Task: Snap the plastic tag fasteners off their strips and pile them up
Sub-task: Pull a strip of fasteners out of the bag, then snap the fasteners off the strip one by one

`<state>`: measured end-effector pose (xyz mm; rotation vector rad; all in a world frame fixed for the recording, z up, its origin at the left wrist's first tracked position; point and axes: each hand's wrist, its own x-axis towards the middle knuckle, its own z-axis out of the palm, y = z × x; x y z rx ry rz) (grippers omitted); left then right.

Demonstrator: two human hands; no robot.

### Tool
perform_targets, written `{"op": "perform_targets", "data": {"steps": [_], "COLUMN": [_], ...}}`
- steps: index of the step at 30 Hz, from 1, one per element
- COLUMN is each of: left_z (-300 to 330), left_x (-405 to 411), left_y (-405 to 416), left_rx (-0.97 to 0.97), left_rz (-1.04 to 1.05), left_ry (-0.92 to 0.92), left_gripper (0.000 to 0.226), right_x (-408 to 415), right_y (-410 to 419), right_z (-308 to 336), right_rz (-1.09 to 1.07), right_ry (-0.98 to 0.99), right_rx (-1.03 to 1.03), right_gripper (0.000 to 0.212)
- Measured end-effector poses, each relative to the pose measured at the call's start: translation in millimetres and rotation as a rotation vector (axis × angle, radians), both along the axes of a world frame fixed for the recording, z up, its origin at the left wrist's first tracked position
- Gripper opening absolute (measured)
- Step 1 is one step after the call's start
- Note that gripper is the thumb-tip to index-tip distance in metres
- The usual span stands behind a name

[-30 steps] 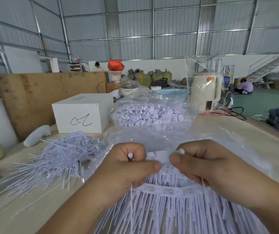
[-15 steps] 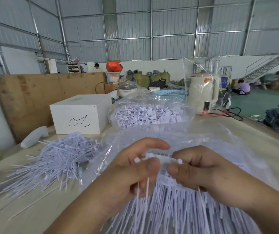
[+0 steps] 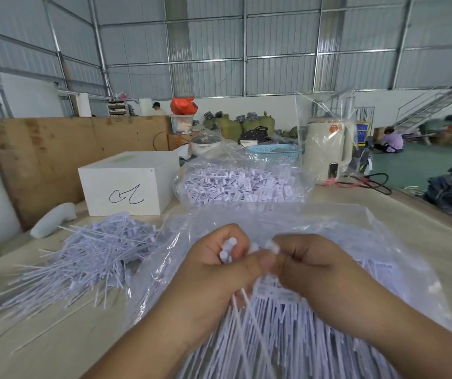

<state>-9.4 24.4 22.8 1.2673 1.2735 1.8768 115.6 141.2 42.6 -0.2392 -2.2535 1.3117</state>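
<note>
The thin white plastic tag fasteners (image 3: 271, 337) hang down in a dense bunch between both hands, above a clear plastic bag (image 3: 383, 242). The left hand (image 3: 214, 272) has its fingers curled around a few snapped-off pieces, and the right hand (image 3: 312, 266) pinches the strip's top. I think a careless twist could scatter pieces away from the loose white pile (image 3: 82, 258) on the tabletop (image 3: 55, 346).

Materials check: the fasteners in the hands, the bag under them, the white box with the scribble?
Fasteners: thin white plastic by the look, matte, flexible tails fanning out below the left hand and right hand. Bag: clear thin plastic film, glossy, creased. White box: probably painted board or card; flat matte faces, sharp edges, pen mark; cannot tell which.
</note>
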Motion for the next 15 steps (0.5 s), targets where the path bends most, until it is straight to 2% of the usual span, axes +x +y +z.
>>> {"op": "perform_targets", "data": {"steps": [2,4,5,8,10,12,15], "left_z": [-3,-3,-2,1,1,4,9], "left_x": [-5,-14,-17,-13,-8,-5,-5], "left_y": [3,1,-1,-5,-6,-9,-13], "left_rx": [0.033,0.053,0.051,-0.008,-0.068,-0.105,-0.175], "left_rz": [0.15,0.182,0.139,-0.085,-0.266,-0.388,-0.462], "left_ry": [-0.021,-0.07,-0.087,-0.046,0.007,0.03,0.034], "left_gripper": [0.039,0.038,0.035,0.019,0.037,0.04,0.041], "right_x": [1,7,11,12,9,9,10], "right_y": [8,21,24,17,12,11,11], "right_z": [3,7,7,5,1,-1,-1], "right_rz": [-0.188,-0.27,-0.225,0.095,0.262,0.323,0.324], "right_ry": [0.117,0.173,0.159,0.073,0.042,0.017,-0.024], "right_rx": [-0.054,-0.004,-0.002,-0.08,-0.079,-0.104,-0.165], "right_gripper": [0.044,0.056,0.058,0.036,0.033,0.036,0.044]}}
